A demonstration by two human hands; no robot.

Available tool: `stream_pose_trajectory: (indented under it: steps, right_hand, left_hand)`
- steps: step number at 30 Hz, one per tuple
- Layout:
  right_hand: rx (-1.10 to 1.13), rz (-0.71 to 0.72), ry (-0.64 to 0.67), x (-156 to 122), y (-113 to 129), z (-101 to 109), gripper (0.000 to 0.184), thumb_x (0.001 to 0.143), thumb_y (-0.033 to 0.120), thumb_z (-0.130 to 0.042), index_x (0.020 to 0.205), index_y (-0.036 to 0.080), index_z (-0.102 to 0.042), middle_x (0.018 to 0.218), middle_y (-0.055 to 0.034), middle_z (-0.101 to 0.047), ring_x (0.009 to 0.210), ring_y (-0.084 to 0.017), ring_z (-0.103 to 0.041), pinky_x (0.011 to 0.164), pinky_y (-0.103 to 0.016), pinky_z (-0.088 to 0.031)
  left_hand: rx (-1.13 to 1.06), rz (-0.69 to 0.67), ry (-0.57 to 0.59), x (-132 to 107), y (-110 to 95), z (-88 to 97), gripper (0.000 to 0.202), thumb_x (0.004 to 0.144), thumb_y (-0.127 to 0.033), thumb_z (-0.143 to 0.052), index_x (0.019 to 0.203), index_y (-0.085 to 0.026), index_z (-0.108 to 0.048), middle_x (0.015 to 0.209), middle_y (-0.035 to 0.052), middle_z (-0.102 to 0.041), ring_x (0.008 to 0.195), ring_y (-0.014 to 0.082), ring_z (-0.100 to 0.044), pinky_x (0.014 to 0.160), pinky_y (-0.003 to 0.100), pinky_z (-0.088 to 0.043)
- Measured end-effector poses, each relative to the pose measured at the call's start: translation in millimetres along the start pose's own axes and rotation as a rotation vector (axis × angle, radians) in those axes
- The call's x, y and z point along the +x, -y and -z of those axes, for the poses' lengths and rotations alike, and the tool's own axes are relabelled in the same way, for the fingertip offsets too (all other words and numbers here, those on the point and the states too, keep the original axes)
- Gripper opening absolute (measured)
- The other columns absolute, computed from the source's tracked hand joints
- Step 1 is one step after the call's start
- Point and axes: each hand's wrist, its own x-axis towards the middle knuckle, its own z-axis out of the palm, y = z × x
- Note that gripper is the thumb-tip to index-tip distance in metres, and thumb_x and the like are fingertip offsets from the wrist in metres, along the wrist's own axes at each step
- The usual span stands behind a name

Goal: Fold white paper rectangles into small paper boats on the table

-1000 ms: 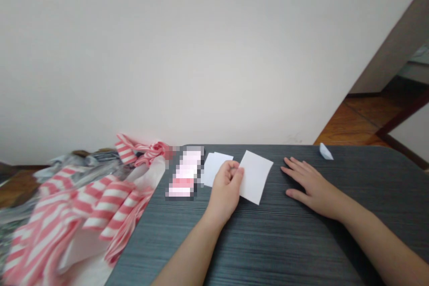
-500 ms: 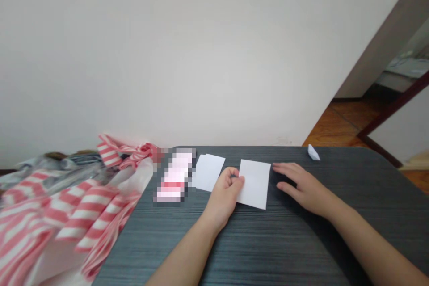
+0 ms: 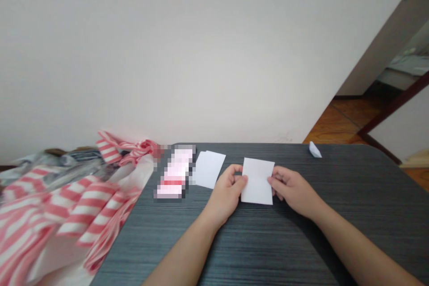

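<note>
A small white sheet of paper (image 3: 257, 179) is held upright-facing just above the dark grey table (image 3: 268, 241), between both hands. My left hand (image 3: 226, 192) pinches its left edge with thumb and fingers. My right hand (image 3: 291, 187) pinches its right edge in the same way. A short stack of similar white sheets (image 3: 209, 168) lies flat on the table just left of my left hand.
A blurred-out pink and white object (image 3: 174, 172) lies left of the paper stack. Red-and-white striped bags (image 3: 73, 214) pile up off the table's left side. A small folded paper boat (image 3: 315, 149) sits near the far right edge. A white wall stands behind.
My right hand came off the table, where it lay flat, and took hold of the sheet's right edge. The sheet has turned square to me between both hands.
</note>
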Motion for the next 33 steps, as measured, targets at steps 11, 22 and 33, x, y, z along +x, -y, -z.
stream_pose_trajectory:
  steps: [11, 22, 33]
  right_hand:
    - [0.018, 0.047, -0.078, -5.5, -8.3, 0.9, 0.021, 0.091, 0.026, -0.051, 0.102, 0.019, -0.068, 0.062, 0.0021, -0.058, 0.053, -0.013, -0.053, 0.052, -0.025, -0.043]
    - [-0.045, 0.176, -0.007, -5.9, -6.9, 4.3, 0.026, 0.09, 0.021, -0.049, 0.1, 0.022, -0.074, 0.084, -0.0025, -0.063, 0.06, -0.012, -0.057, 0.057, -0.026, -0.047]
    - [-0.106, 0.065, -0.047, -7.6, -8.1, 0.0, 0.032, 0.089, 0.032, -0.057, 0.117, 0.02, -0.066, 0.076, -0.0023, -0.067, 0.064, -0.017, -0.06, 0.06, -0.028, -0.047]
  left_hand:
    - [0.155, -0.05, -0.033, -2.7, -2.9, 2.4, 0.018, 0.085, -0.029, -0.057, 0.095, -0.017, -0.067, 0.074, 0.0013, -0.062, 0.063, 0.0128, -0.055, 0.056, 0.022, -0.042]
    - [0.083, -0.029, 0.0, -5.1, -8.4, -5.2, 0.032, 0.078, -0.033, -0.068, 0.103, -0.019, -0.054, 0.06, -0.0059, -0.055, 0.048, 0.0104, -0.051, 0.046, 0.021, -0.042]
    - [0.098, -0.025, 0.012, -4.2, -6.3, -6.0, 0.026, 0.078, -0.029, -0.067, 0.099, -0.019, -0.054, 0.06, -0.0056, -0.058, 0.049, 0.0096, -0.051, 0.049, 0.02, -0.04]
